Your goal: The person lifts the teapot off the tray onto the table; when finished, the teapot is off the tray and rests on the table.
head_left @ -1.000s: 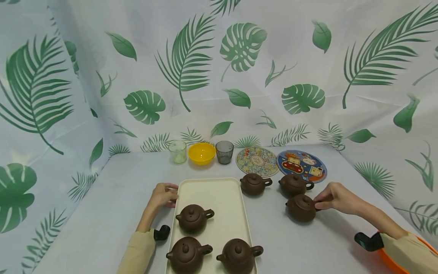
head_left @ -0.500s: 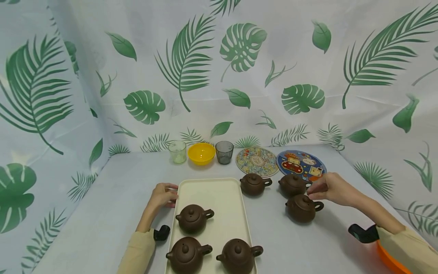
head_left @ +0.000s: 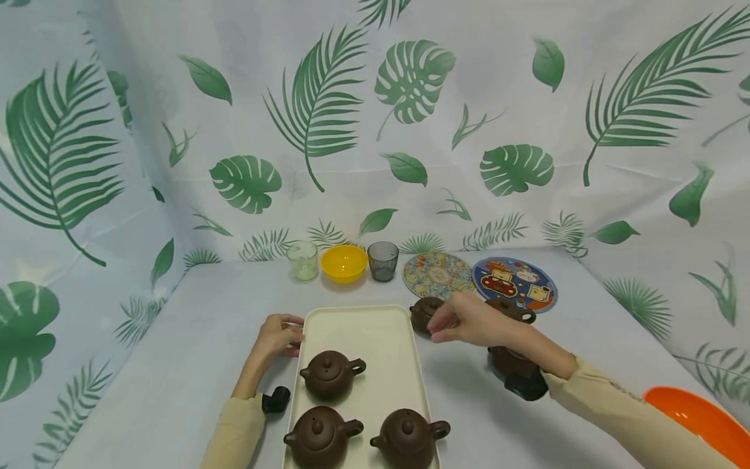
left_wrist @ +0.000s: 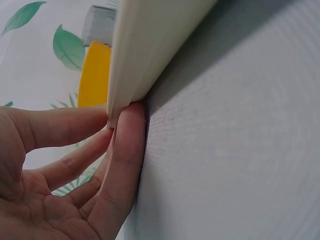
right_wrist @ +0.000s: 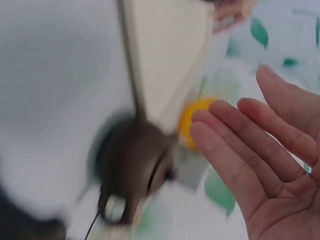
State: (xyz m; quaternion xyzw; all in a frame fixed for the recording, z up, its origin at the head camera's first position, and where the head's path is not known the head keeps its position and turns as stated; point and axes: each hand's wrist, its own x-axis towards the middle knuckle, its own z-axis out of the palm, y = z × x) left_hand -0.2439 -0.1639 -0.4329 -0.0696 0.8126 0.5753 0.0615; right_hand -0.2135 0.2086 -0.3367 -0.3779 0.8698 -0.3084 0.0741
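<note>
- Teapots [head_left: 329, 376], three dark brown ones, sit on the cream tray [head_left: 351, 329] at nine, seven and five o'clock from its centre, twelve pointing away from the person.
- Left hand [head_left: 280, 335], at ten o'clock, pinches the tray's edge between thumb and fingers.
- Right hand [head_left: 474, 319], at two o'clock, grips nothing; its fingers are fairly straight and, in its wrist view, apart from the nearest teapot [head_left: 423, 315].
- That pot stands just beside the tray's one o'clock corner, its handle hidden from the head view behind the hand.
- A second loose teapot [head_left: 508, 306] lies at two o'clock and a third loose teapot [head_left: 505, 363] at three, both partly covered by the right forearm.
- Green glass [head_left: 303, 262] at eleven; yellow bowl [head_left: 344, 265] and grey glass [head_left: 383, 262] near twelve; floral mat [head_left: 436, 273] at one; blue mat [head_left: 518, 283] at two.
- Orange bowl [head_left: 700, 417] at three, partly behind the right sleeve [head_left: 627, 417].
</note>
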